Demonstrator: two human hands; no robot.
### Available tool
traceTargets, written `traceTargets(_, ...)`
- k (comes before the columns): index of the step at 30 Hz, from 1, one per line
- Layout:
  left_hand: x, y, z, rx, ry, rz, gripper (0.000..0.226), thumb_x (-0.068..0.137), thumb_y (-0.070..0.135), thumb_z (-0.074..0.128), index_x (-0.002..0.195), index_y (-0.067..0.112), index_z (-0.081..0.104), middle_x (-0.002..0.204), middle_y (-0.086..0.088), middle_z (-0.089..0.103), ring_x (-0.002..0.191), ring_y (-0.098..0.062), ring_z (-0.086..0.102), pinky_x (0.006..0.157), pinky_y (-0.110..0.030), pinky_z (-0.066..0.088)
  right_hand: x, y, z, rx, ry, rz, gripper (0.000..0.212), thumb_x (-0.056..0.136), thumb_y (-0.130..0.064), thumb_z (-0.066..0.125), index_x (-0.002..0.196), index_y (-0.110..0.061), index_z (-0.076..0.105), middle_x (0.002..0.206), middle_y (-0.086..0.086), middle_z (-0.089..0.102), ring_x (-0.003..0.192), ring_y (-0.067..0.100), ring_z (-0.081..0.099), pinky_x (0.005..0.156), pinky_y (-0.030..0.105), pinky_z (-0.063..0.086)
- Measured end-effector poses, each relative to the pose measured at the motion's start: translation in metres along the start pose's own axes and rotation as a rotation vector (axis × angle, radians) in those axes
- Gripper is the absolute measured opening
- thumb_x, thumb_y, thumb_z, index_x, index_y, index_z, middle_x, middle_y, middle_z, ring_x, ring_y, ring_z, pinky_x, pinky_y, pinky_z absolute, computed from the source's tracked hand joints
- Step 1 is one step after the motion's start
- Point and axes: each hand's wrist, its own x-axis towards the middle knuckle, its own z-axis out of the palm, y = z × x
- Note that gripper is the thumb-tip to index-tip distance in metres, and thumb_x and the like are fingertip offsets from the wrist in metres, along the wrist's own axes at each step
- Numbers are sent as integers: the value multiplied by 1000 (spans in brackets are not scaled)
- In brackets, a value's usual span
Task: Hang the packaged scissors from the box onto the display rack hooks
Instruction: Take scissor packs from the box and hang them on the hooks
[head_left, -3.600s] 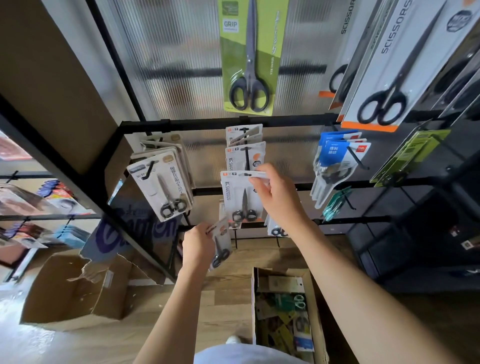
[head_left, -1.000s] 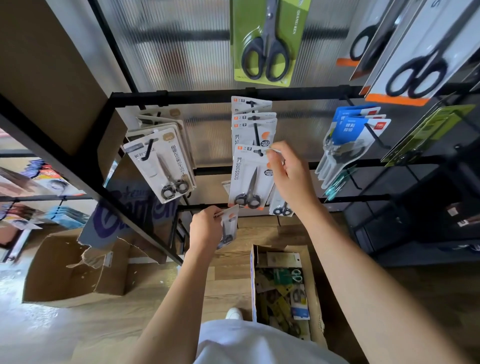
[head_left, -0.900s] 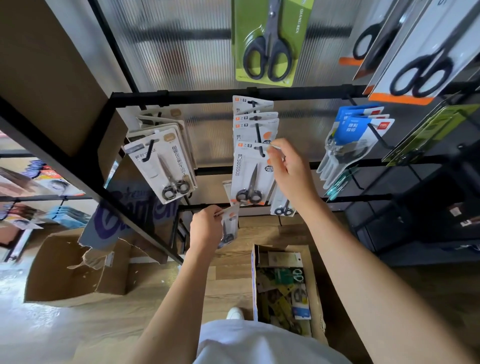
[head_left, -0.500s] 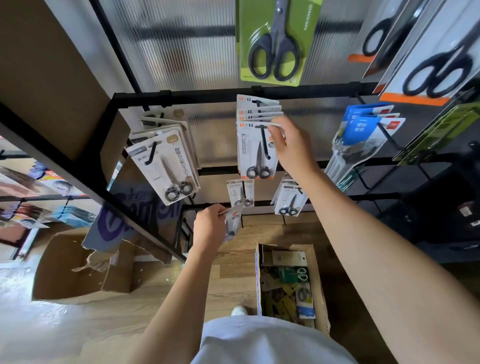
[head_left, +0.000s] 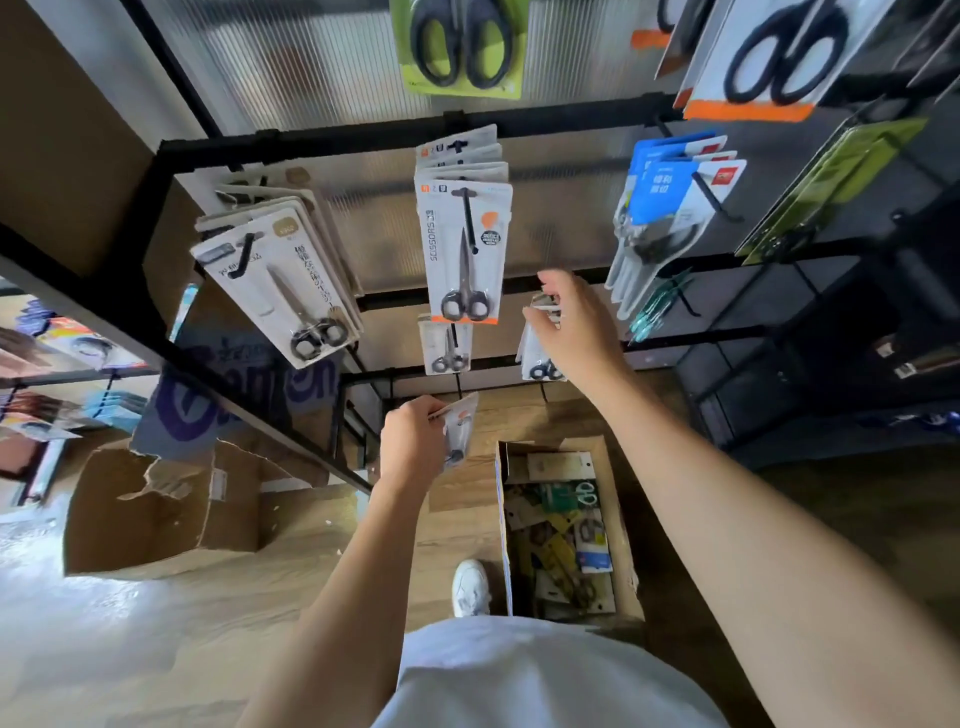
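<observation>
A white scissors pack hangs at the front of a stack on the centre hook of the black display rack. My right hand is off it, lower and to the right, fingers loosely curled in front of a small hanging pack; it seems to hold nothing. My left hand grips a small scissors pack by its edge, below the rack. On the floor under my arms stands the open cardboard box with several mixed packs inside.
Another small pack hangs on a lower hook. White packs fill the left hook, blue ones the right. A torn cardboard box lies at the left on the wooden floor. My white shoe is beside the box.
My right hand slid the white pack onto the centre hook, let go and dropped down to the right. My left hand kept its small pack at about the same place.
</observation>
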Motion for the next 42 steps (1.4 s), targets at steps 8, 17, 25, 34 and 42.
traceTargets(8, -44, -5, 21, 6, 39, -1, 16, 90, 7, 53, 95, 4, 68, 81, -5, 64, 72, -19, 53, 66, -30, 46, -76, 32, 4, -17, -131, 23, 38, 92, -25, 59, 127, -12, 52, 126, 5, 57, 114, 20, 53, 87, 30, 47)
traceTargets(17, -55, -12, 30, -12, 118, 30, 20, 91, 8, 54, 106, 8, 68, 95, -14, 67, 82, -28, 59, 67, -31, 48, -120, 58, 33, 10, -271, 32, 38, 93, -31, 55, 129, -19, 48, 130, -1, 54, 119, 19, 50, 93, 39, 47)
traceTargets(25, -23, -34, 30, 71, 163, 123, 29, 89, -4, 45, 108, 4, 66, 97, -15, 66, 85, -29, 58, 68, -33, 46, -110, 69, 72, -31, -231, -89, 48, 93, -32, 57, 135, -14, 46, 133, 3, 53, 123, 20, 47, 98, 29, 37)
traceTargets(34, 80, -78, 39, 105, 266, 211, 35, 94, 0, 43, 124, 8, 59, 120, -11, 61, 111, -27, 55, 81, -20, 37, -26, 86, 173, -50, -60, -383, 43, 85, -24, 68, 123, -6, 55, 117, 10, 62, 109, 28, 56, 91, 40, 47)
traceTargets(42, 152, -116, 38, 158, 473, 447, 36, 95, 4, 45, 126, 13, 59, 124, -7, 58, 114, -21, 53, 81, -10, 30, 34, 97, 242, -134, 464, -621, 29, 85, -24, 58, 109, -8, 60, 98, 11, 57, 93, 27, 53, 76, 37, 44)
